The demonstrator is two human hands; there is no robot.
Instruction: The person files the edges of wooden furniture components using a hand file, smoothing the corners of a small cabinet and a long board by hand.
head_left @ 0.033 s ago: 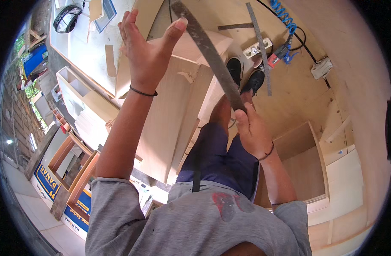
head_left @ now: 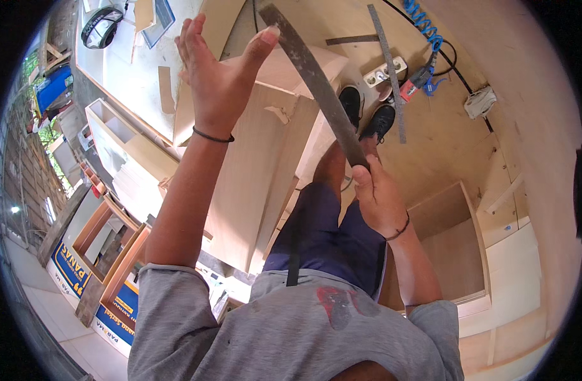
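A long, flat, dark grey strip [head_left: 316,86] slants up and to the left from my right hand [head_left: 380,200]. That hand is closed round its lower end, with the thumb lying on the strip. Raised beside the strip's upper end is my left hand [head_left: 221,82], its fingers spread. The left thumb tip overlaps the strip's edge; whether it presses on it I cannot tell. Below and between the hands stands a pale wooden cabinet panel [head_left: 240,171] with a torn patch on its surface.
Two grey strips, one long [head_left: 387,76] and one short [head_left: 352,39], lie near a white power strip [head_left: 385,72] and a red air tool [head_left: 415,82] on a blue coiled hose [head_left: 424,22]. An open wooden box [head_left: 478,254] is at right. A face shield [head_left: 100,28] rests on the white worktop [head_left: 123,73].
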